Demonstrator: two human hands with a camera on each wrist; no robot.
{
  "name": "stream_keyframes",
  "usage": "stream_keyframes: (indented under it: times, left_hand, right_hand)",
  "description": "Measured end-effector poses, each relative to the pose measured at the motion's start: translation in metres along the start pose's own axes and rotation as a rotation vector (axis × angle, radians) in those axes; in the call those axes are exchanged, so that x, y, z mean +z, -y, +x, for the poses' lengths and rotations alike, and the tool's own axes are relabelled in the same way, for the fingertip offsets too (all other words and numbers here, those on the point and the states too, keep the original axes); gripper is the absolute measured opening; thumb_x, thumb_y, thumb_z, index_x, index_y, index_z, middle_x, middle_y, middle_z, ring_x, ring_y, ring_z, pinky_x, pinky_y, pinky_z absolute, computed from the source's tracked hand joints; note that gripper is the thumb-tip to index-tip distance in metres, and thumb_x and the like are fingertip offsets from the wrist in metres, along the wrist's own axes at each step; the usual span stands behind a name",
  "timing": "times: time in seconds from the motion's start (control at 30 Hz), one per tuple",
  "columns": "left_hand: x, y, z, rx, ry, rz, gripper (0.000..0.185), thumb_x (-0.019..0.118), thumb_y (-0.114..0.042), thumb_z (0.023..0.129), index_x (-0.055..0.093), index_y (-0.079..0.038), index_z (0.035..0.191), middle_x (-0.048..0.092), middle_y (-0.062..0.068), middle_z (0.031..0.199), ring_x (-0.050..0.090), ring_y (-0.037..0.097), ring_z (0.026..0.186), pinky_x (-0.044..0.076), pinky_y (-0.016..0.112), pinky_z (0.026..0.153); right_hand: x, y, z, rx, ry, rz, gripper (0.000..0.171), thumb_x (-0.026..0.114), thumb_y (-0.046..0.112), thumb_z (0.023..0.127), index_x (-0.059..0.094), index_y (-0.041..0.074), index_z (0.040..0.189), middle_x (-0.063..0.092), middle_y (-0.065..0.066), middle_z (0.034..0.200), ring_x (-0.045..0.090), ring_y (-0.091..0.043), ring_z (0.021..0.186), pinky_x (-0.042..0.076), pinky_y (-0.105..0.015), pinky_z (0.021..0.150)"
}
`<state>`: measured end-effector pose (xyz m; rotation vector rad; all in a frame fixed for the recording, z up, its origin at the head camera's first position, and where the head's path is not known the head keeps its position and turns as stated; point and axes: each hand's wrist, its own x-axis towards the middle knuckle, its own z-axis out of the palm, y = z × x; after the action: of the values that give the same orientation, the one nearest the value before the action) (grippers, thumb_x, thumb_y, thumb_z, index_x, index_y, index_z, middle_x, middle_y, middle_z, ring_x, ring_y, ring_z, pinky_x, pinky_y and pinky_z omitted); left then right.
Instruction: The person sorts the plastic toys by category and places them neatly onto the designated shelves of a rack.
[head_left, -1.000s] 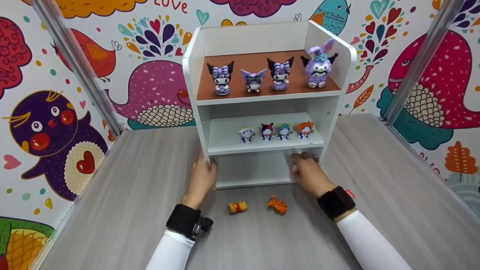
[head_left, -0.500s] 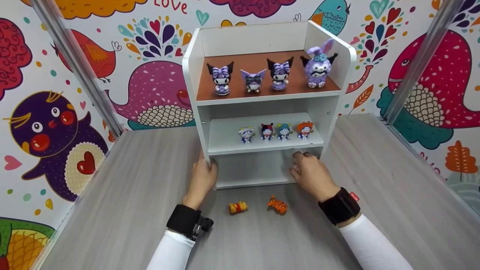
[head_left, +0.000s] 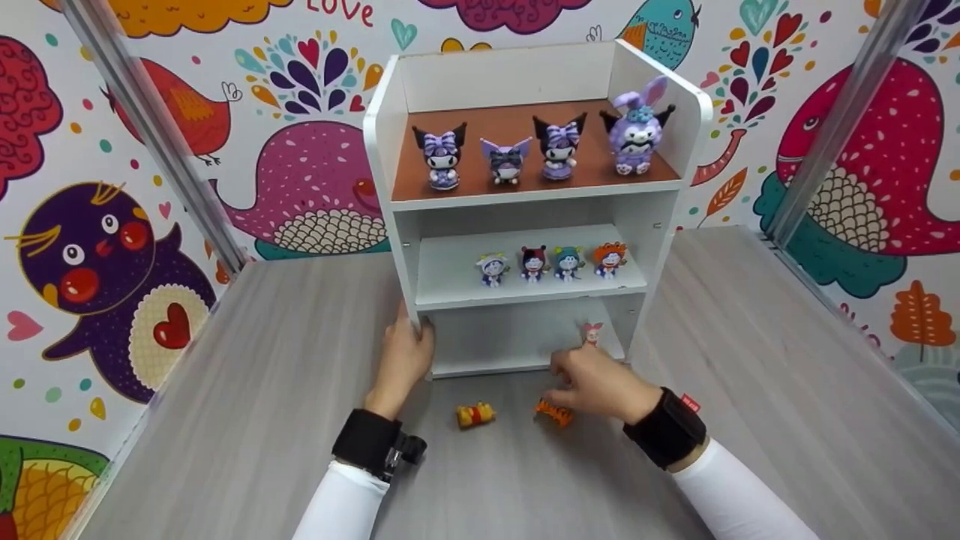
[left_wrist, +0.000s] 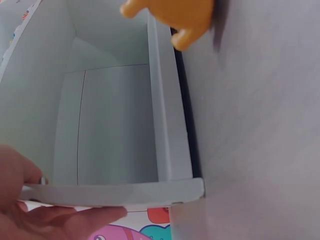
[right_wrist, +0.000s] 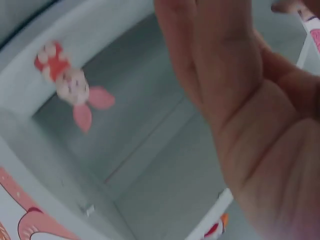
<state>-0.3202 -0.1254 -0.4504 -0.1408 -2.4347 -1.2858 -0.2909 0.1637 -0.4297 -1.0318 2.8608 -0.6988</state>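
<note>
Shelf unit [head_left: 525,195], white, three tiers, far centre of the grey table [head_left: 247,420]. Left hand [head_left: 405,356] grips its near-left upright. Right hand [head_left: 596,386], fingers loosely spread and holding nothing, hovers just over the orange tiger figurine [head_left: 553,412] lying near the shelf; the yellow bear figurine [head_left: 475,415] lies just left of it. Pink piglet figurine [head_left: 592,334] stands in the bottom tier, right side. I judge (provisionally) stocking of the bottom tier underway; next calls for pinching the tiger.
</note>
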Motion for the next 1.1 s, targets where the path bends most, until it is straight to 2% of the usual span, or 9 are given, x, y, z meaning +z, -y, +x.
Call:
stream_keyframes:
  times: [0.1, 0.23, 0.37, 0.6, 0.7, 0.83, 0.9, 1.03, 1.1]
  left_hand:
    - [0.000, 0.001, -0.002, 0.005, -0.007, 0.003, 0.053, 0.050, -0.003, 0.098, 0.037, 0.004, 0.149, 0.065, 0.017, 0.070, 0.051, 0.013, 0.052, 0.041, 0.030, 0.052]
    - [0.000, 0.002, -0.003, 0.004, -0.005, -0.005, 0.054, 0.049, -0.003, 0.098, 0.036, 0.005, 0.149, 0.067, 0.021, 0.074, 0.053, 0.014, 0.052, 0.042, 0.031, 0.051]
    - [0.000, 0.002, -0.001, 0.007, -0.002, -0.015, 0.055, 0.049, -0.003, 0.098, 0.034, 0.005, 0.150, 0.065, 0.021, 0.074, 0.048, 0.013, 0.051, 0.041, 0.031, 0.052]
    - [0.001, 0.001, 0.001, 0.003, -0.010, -0.002, 0.059, 0.048, -0.004, 0.098, 0.030, 0.002, 0.154, 0.068, 0.023, 0.080, 0.052, 0.014, 0.055, 0.041, 0.030, 0.051]
    - [0.001, 0.001, 0.002, 0.005, -0.006, -0.002, 0.061, 0.048, -0.003, 0.098, 0.028, 0.002, 0.155, 0.065, 0.022, 0.072, 0.048, 0.013, 0.051, 0.039, 0.029, 0.048]
    - [0.001, 0.002, 0.002, -0.006, 0.002, -0.010, 0.061, 0.048, -0.003, 0.098, 0.028, 0.000, 0.156, 0.055, 0.009, 0.058, 0.042, 0.010, 0.047, 0.036, 0.028, 0.047]
    - [0.000, 0.001, 0.002, -0.007, 0.006, -0.013, 0.061, 0.048, -0.003, 0.098, 0.028, -0.001, 0.156, 0.053, 0.004, 0.058, 0.042, 0.009, 0.047, 0.036, 0.028, 0.047]
    - [0.000, 0.000, 0.001, -0.008, 0.012, -0.022, 0.060, 0.048, -0.003, 0.099, 0.029, -0.001, 0.155, 0.054, 0.005, 0.058, 0.043, 0.010, 0.047, 0.037, 0.028, 0.047]
    - [0.000, 0.000, 0.001, -0.006, 0.010, -0.023, 0.060, 0.048, -0.003, 0.099, 0.029, -0.001, 0.155, 0.053, 0.003, 0.058, 0.043, 0.010, 0.048, 0.037, 0.028, 0.048]
  right_hand:
    - [0.007, 0.001, 0.000, -0.004, 0.096, -0.009, 0.025, 0.078, 0.013, 0.083, 0.069, -0.002, 0.101, 0.066, -0.003, 0.076, 0.048, -0.004, 0.061, 0.043, -0.021, 0.055]
    - [0.014, 0.002, 0.000, 0.005, 0.181, -0.028, 0.026, 0.077, 0.007, 0.080, 0.068, 0.000, 0.103, 0.068, -0.005, 0.080, 0.050, -0.005, 0.063, 0.044, -0.023, 0.055]
    - [0.018, 0.001, 0.002, -0.027, 0.210, -0.039, 0.028, 0.074, 0.003, 0.078, 0.068, 0.002, 0.105, 0.065, -0.002, 0.080, 0.046, -0.005, 0.063, 0.041, -0.022, 0.055]
    - [0.020, 0.000, 0.004, -0.063, 0.247, -0.001, 0.028, 0.074, 0.003, 0.074, 0.065, 0.005, 0.101, 0.058, 0.005, 0.076, 0.045, -0.003, 0.063, 0.039, -0.021, 0.056]
    - [0.019, 0.000, 0.005, -0.077, 0.216, 0.037, 0.027, 0.072, 0.005, 0.076, 0.061, 0.007, 0.100, 0.052, 0.008, 0.074, 0.043, -0.003, 0.061, 0.037, -0.020, 0.055]
    - [0.015, -0.001, 0.005, -0.097, 0.138, 0.103, 0.026, 0.069, 0.006, 0.078, 0.057, 0.008, 0.101, 0.049, 0.008, 0.073, 0.041, -0.002, 0.058, 0.035, -0.019, 0.054]
    - [0.014, -0.001, 0.006, -0.106, 0.092, 0.141, 0.025, 0.068, 0.005, 0.079, 0.057, 0.008, 0.102, 0.051, 0.007, 0.073, 0.041, -0.001, 0.058, 0.036, -0.018, 0.054]
    - [0.012, -0.001, 0.009, -0.090, -0.005, 0.174, 0.039, 0.066, 0.005, 0.081, 0.060, 0.008, 0.120, 0.047, 0.008, 0.069, 0.038, 0.000, 0.055, 0.034, -0.018, 0.053]
    - [0.011, -0.002, 0.010, -0.075, -0.054, 0.180, 0.045, 0.066, 0.005, 0.082, 0.061, 0.009, 0.126, 0.054, 0.006, 0.072, 0.040, -0.001, 0.057, 0.035, -0.018, 0.054]
